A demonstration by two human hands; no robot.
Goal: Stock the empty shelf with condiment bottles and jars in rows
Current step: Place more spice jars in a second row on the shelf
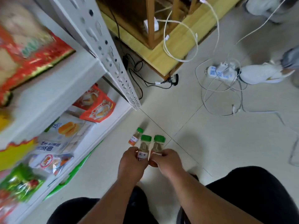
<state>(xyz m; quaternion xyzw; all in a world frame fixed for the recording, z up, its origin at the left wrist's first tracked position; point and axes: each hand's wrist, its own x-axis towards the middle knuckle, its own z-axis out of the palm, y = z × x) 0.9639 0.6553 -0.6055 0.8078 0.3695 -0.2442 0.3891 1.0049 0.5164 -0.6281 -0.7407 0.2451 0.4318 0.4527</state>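
Head view: left hand (131,164) and right hand (168,160) each grip a green-capped bottle (144,148), fingers hiding their bases.

I see green caps on all three spice bottles: the one in my left hand (131,162) has a white label with red edging (143,154), the one in my right hand (168,160) shows brownish contents (157,147), and the third bottle (135,137) on the floor wears an orange and white label. The floor tiles (218,143) are pale cream with thin dark grout lines. The shelf frame (103,46) is white. The snack bags (95,105) on it are orange-red, another pack (64,131) white with blue print. The power strip (221,72) is white with blue sockets, and my trousers (258,191) are black.
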